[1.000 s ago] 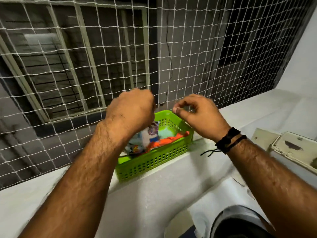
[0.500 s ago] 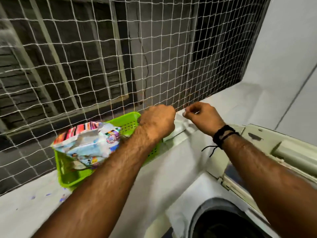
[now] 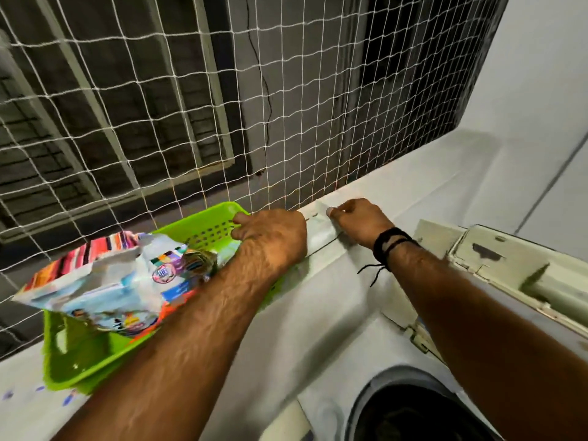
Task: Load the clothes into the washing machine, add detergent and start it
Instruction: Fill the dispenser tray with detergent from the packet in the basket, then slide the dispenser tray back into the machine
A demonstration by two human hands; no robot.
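Both arms outstretched over ledge [image 3: 397, 198]; left hand [image 3: 270, 238] and right hand [image 3: 359, 219] pinching white sachet [image 3: 318, 230] between them, just right of green basket [image 3: 95, 351]; detergent bag [image 3: 105, 288] in basket; net [image 3: 286, 106] close behind; washer drum [image 3: 413, 412] open below.

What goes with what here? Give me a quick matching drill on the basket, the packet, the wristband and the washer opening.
Things:
1. perforated green plastic basket
2. colourful striped detergent packet
3. black cord wristband
4. round dark washing machine opening

Places:
A. on the right arm
B. on the white ledge by the netting
C. bottom of view, under the right forearm
D. inside the basket

Pairs: 1-B, 2-D, 3-A, 4-C
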